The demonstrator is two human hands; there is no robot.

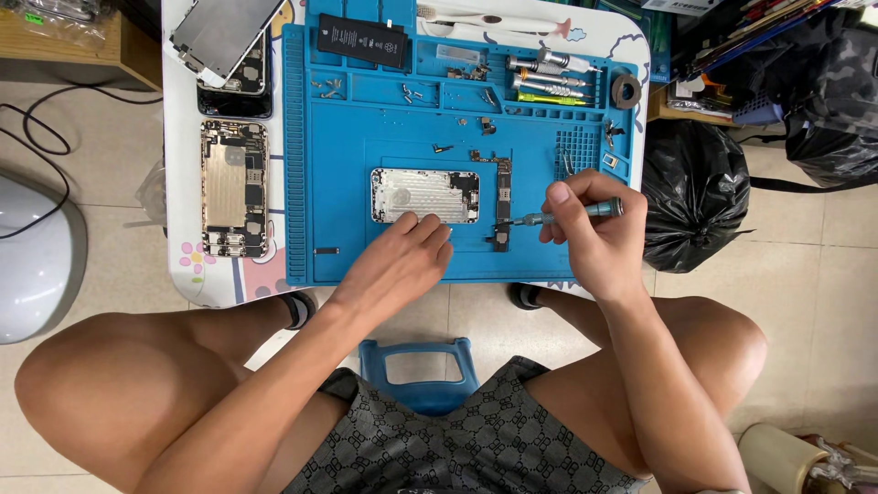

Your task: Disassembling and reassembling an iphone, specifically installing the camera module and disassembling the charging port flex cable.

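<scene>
Right hand [593, 240] pinches a slim grey screwdriver [569, 215], tip on the logic board [502, 199] lying on the blue mat [338, 247]. Left hand [402, 259], fingers loosely together, rests on the lower edge of the silver phone housing [424, 195], just left of the board. Spare drivers [547, 80] sit in the mat's top tray.

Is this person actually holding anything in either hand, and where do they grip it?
The right hand grips a small grey screwdriver around its handle, tip pointing left. The left hand holds nothing; its fingertips rest at the edge of the opened phone shell.
</scene>
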